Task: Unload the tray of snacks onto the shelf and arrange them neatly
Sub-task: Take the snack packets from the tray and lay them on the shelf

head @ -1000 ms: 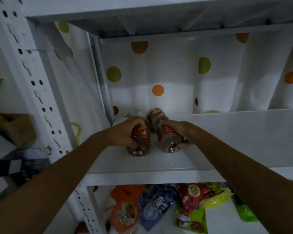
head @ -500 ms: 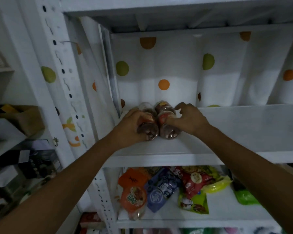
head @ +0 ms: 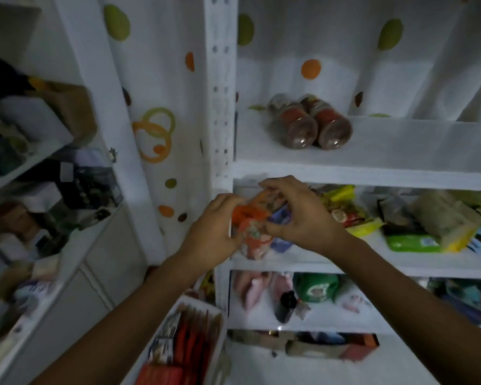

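While two jars [head: 297,129] lie touching on the upper shelf [head: 400,143], an orange packet [head: 252,227] on the shelf below [head: 400,269] is gripped by the left hand [head: 214,232] and right hand [head: 303,220].

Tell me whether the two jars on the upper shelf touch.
Touching. The head view shows the left jar and right jar lying side by side on the shelf, sides pressed together, no gap.

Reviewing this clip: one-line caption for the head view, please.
Left hand and right hand hold an orange snack packet at a stocked shelf, below two jars lying side by side.
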